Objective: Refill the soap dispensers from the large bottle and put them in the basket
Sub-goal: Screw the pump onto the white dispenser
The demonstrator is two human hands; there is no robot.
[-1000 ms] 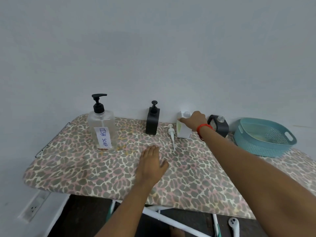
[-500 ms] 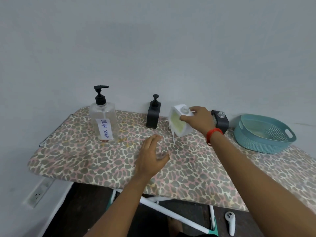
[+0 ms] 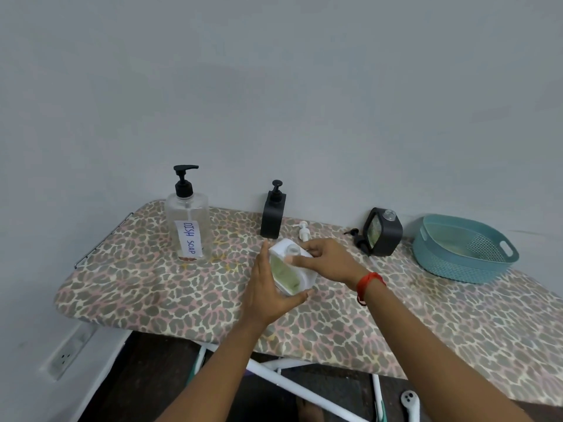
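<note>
- Hands first: the right hand [image 3: 327, 264] grips the white dispenser [image 3: 291, 271] from above, thumb and fingers [image 3: 300, 261] closed on its top end near the open neck, while the left hand [image 3: 268, 295] cups it from the left and below, fingers closed loosely along its side.
- Dispenser sits off the tabletop [image 3: 152, 287], held in the air just in front of the black dispenser [image 3: 273, 213], between the big "DISH SOAP" bottle [image 3: 189, 222] and the tilted dark dispenser [image 3: 382, 233].
- Its pump is off; a white pump [image 3: 303, 231] lies on the tabletop just behind the hands, and a black pump [image 3: 358, 239] lies beside the dark dispenser.
- Long axis runs from the neck, up and away at the far left, down to the base near the left palm, so it leans well off upright. The pale green window faces left toward the left hand, and the mouth points up and away.
- To do this step well, I judge: bring the neck upright before any pouring, since the open mouth could spill what green soap is inside.
- Keep the left hand as the steady hold low on the body, freeing the right hand for the big bottle.
- Set it down flat and near the bottle; the padded cover looks soft, so check it stands firm.
- Basket [image 3: 463, 249] waits well apart at the right, with no dispenser in it.
</note>
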